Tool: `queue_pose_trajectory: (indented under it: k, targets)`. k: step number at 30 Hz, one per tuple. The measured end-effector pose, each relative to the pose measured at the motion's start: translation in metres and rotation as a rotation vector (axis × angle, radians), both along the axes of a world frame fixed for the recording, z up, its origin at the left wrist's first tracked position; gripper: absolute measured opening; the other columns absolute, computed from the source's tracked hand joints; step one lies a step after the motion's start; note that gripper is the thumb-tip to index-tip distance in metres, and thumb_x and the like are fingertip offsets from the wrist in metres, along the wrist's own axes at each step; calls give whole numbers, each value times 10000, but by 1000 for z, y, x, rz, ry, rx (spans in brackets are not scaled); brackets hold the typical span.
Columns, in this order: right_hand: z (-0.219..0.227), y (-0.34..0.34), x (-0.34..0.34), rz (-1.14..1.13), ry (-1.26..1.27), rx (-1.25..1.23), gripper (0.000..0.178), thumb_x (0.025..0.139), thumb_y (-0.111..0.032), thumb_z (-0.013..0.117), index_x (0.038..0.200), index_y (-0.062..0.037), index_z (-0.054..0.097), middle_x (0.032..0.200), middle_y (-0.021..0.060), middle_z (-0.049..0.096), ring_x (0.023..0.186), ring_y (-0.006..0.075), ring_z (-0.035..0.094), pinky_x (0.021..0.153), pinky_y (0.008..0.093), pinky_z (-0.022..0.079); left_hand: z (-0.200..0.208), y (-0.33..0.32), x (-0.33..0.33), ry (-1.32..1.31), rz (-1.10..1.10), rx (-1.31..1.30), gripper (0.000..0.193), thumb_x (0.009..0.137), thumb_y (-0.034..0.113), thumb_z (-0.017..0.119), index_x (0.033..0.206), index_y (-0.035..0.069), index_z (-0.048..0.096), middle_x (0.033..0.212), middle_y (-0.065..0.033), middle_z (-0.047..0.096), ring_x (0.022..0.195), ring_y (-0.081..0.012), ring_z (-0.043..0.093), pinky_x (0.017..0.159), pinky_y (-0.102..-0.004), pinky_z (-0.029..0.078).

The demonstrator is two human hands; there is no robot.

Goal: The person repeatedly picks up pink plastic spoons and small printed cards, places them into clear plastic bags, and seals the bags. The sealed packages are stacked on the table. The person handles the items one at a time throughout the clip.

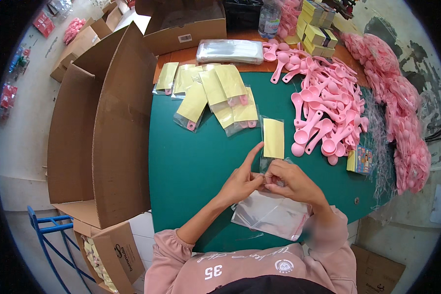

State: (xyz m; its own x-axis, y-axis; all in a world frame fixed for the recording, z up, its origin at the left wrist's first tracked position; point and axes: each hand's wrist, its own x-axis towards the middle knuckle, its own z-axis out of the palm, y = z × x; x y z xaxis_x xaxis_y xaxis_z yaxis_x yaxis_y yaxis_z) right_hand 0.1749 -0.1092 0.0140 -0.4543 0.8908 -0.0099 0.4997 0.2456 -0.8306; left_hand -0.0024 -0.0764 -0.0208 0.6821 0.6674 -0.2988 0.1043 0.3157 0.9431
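Observation:
Both my hands are at a clear plastic bag (265, 164) with a yellow card (273, 139) inside its far part. My left hand (241, 182) pinches the bag's near end between thumb and fingers, its index finger stretched out along the bag's left side. Closed on the same end is my right hand (293, 182), fingers bent inward. Whether a spoon is in this bag cannot be seen. Just below my hands lies a stack of clear plastic bags (267, 215). A heap of pink measuring spoons (328, 105) covers the table's right side.
Bagged yellow cards with pink spoons (213, 93) lie at the far left of the green table (191, 166). Behind are a clear packet (230, 51), a bottle (270, 20) and card bundles (320, 36). A tall cardboard box (120, 132) borders the left; small cards (361, 160) sit right.

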Motion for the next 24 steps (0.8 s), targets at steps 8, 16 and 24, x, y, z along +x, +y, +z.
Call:
queue_pose_trajectory:
  k: [8, 16, 24]
  targets:
    - [31, 8, 87, 142, 323, -266, 147, 737, -73, 634, 750, -19, 498, 755, 21, 468, 703, 110, 446, 609, 246, 368, 5, 5, -7, -122, 107, -204, 555, 895, 36, 350, 1392, 168, 141, 953, -161, 611, 809, -143, 595, 699, -296, 512]
    - [45, 10, 163, -601, -314, 398, 335, 752, -101, 566, 1046, 5, 445, 944, 127, 485, 872, 228, 508, 785, 306, 411, -7, 10, -4, -140, -81, -164, 215, 935, 92, 344, 1021, 2, 519, 988, -98, 602, 951, -134, 566, 811, -245, 468]
    - [-7, -11, 11, -320, -238, 304, 324, 671, -75, 703, 939, -34, 525, 912, 109, 424, 813, 247, 528, 698, 330, 460, 0, 6, -5, -332, -7, -171, 188, 928, 96, 373, 980, 13, 533, 912, -31, 584, 872, -87, 564, 741, -207, 440]
